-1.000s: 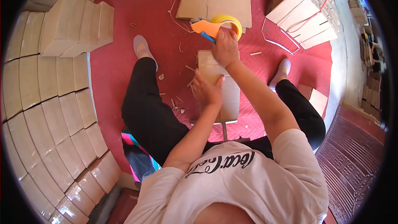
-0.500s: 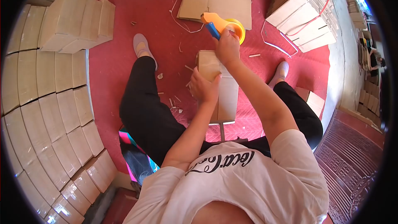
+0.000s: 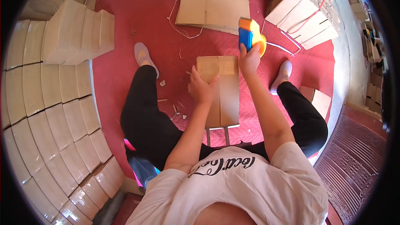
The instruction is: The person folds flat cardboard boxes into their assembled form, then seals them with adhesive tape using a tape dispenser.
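Note:
A closed cardboard box [image 3: 228,96] lies between my legs on a small metal-framed support. My left hand [image 3: 203,86] holds its left side, thumb reaching over the top and fingers along the edge. A shiny patch of tape [image 3: 226,67] shows near the box's far end. My right hand [image 3: 250,60] is closed around an orange and blue tape dispenser [image 3: 246,39], raised beyond the box's far right corner. The dispenser's blue side faces me, and most of its yellow roll is hidden. No tape strand can be made out between dispenser and box.
Stacked cardboard boxes [image 3: 50,112] form a wall on the left. Flattened cartons [image 3: 214,4] lie ahead on the red floor covering [image 3: 137,12]. A strapped bundle of cartons [image 3: 302,12] stands at the far right. Loose straps and scraps lie about, and a carved wooden seat [image 3: 350,162] is at right.
My right hand has moved right with the tape dispenser, away from the box, and turned it. The box sits straighter. My left hand remains at its left side.

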Demonstrator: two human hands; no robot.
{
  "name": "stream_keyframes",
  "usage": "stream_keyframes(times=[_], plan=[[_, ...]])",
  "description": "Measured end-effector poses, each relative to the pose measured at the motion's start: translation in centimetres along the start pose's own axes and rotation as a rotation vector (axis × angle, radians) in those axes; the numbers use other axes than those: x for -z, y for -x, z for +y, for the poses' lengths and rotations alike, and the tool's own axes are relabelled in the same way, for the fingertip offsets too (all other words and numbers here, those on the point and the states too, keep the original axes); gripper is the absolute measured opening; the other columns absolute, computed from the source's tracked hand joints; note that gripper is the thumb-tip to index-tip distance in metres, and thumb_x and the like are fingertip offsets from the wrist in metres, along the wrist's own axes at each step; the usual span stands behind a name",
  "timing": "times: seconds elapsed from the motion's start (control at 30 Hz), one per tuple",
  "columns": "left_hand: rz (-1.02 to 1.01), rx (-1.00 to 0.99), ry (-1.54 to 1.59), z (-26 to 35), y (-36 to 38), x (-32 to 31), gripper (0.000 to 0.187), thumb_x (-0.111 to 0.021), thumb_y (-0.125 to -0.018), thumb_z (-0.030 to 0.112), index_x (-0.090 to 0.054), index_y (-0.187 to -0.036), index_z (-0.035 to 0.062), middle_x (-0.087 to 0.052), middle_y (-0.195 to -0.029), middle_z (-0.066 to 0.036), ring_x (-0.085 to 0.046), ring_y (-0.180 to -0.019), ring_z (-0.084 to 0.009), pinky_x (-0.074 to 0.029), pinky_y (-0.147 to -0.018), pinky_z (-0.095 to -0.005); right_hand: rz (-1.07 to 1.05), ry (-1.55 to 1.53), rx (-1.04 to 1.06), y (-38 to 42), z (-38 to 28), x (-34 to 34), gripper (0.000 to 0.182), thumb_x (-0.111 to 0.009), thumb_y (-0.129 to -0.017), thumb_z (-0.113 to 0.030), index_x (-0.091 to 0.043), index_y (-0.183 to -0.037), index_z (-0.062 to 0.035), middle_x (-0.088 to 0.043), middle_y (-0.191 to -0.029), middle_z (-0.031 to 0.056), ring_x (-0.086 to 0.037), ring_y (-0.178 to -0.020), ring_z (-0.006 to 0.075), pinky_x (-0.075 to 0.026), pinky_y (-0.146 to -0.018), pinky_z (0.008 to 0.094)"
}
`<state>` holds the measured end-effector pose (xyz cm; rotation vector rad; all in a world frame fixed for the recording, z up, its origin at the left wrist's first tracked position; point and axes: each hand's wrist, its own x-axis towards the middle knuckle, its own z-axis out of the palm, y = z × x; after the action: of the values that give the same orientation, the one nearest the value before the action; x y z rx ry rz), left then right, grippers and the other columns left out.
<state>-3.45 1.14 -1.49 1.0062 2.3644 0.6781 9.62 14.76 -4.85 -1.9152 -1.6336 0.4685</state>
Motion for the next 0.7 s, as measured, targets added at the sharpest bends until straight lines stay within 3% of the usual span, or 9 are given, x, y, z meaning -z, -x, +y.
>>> stream_keyframes(times=[0.1,0.17,0.2,0.27,0.37,0.4,0.47,0.53,0.7], plan=[[-0.213,0.105,0.276,-1.0,-2.6,0.2,0.080,-0.069,-0.075,0.044,-0.036,-0.136,0.0045,-0.044,-0.134,-0.017,-0.047,-0.120,-0.0316,-0.034,-0.102,-0.0405,-0.093,-0.220,-0.100,1.7,2.6,-2.3,0.040,-0.065,-0.083,-0.031,-0.045,-0.096,-0.0004,-0.058,-0.080,0.0236,-0.058,-0.077,0.0440,-0.045,-0.067,0.0494],[-0.427,0.147,0.751,-1.9,-3.9,0.7,0.069,-0.060,-0.085,0.047,-0.037,-0.136,0.0057,-0.048,-0.131,-0.014,-0.048,-0.118,-0.0253,-0.038,-0.099,-0.0343,-0.136,-0.243,-0.179,3.1,3.8,-3.3,0.040,-0.064,-0.083,-0.032,-0.043,-0.097,-0.0007,-0.058,-0.080,0.0233,-0.058,-0.078,0.0438,-0.045,-0.068,0.0492],[-0.425,0.149,0.738,-3.1,-4.4,-0.2,0.069,-0.060,-0.085,0.047,-0.037,-0.136,0.0057,-0.048,-0.131,-0.014,-0.048,-0.118,-0.0253,-0.038,-0.099,-0.0343,-0.174,-0.268,-0.240,3.7,4.1,-4.0,0.041,-0.064,-0.084,-0.033,-0.042,-0.098,-0.0011,-0.058,-0.080,0.0230,-0.059,-0.080,0.0435,-0.045,-0.069,0.0490],[-0.536,0.315,1.151,-6.3,-5.6,-2.8,0.053,-0.045,-0.094,0.050,-0.050,-0.125,0.0078,-0.060,-0.112,-0.005,-0.058,-0.099,-0.0163,-0.048,-0.085,-0.0307,-0.184,-0.248,-0.292,4.5,5.5,-5.0,0.042,-0.063,-0.084,-0.033,-0.040,-0.101,-0.0021,-0.058,-0.081,0.0232,-0.058,-0.079,0.0437,-0.045,-0.068,0.0489],[-0.618,0.449,1.384,-4.8,-4.9,-1.5,0.060,-0.037,-0.093,0.059,-0.053,-0.123,0.0090,-0.061,-0.109,-0.006,-0.059,-0.095,-0.0167,-0.048,-0.083,-0.0301,-0.225,-0.189,-0.418,5.3,7.9,-7.0,0.043,-0.063,-0.084,-0.034,-0.039,-0.101,-0.0027,-0.059,-0.084,0.0234,-0.059,-0.080,0.0428,-0.045,-0.070,0.0489],[-0.620,0.457,1.372,-5.7,-5.1,-1.8,0.060,-0.037,-0.093,0.059,-0.053,-0.123,0.0090,-0.061,-0.109,-0.006,-0.059,-0.095,-0.0167,-0.048,-0.083,-0.0301,-0.257,-0.250,-0.525,5.3,9.7,-8.9,0.044,-0.063,-0.084,-0.035,-0.039,-0.102,-0.0025,-0.060,-0.084,0.0235,-0.060,-0.081,0.0429,-0.046,-0.071,0.0492],[-0.797,0.561,1.125,-7.8,-6.2,-2.5,0.083,-0.025,-0.083,0.076,-0.047,-0.132,0.0129,-0.051,-0.129,-0.008,-0.046,-0.119,-0.0224,-0.041,-0.095,-0.0354,-0.286,-0.316,-0.635,5.5,10.2,-9.7,0.046,-0.063,-0.084,-0.036,-0.039,-0.103,-0.0024,-0.061,-0.085,0.0237,-0.060,-0.082,0.0430,-0.046,-0.072,0.0495],[-0.813,0.585,0.983,-6.8,-6.9,-3.2,0.083,-0.023,-0.085,0.075,-0.047,-0.132,0.0110,-0.052,-0.129,-0.009,-0.046,-0.119,-0.0229,-0.041,-0.095,-0.0365,-0.369,0.087,-0.388,4.8,9.1,-8.3,0.048,-0.063,-0.083,-0.037,-0.040,-0.104,-0.0011,-0.062,-0.086,0.0245,-0.060,-0.082,0.0441,-0.047,-0.073,0.0506],[-0.649,0.504,0.555,-16.1,-8.4,-7.2,0.077,-0.024,-0.091,0.066,-0.047,-0.130,0.0038,-0.051,-0.129,-0.016,-0.046,-0.121,-0.0258,-0.038,-0.098,-0.0391,-0.351,0.179,-0.259,3.5,8.8,-5.0,0.048,-0.064,-0.082,-0.037,-0.043,-0.104,0.0007,-0.062,-0.087,0.0263,-0.060,-0.081,0.0452,-0.047,-0.073,0.0519]])
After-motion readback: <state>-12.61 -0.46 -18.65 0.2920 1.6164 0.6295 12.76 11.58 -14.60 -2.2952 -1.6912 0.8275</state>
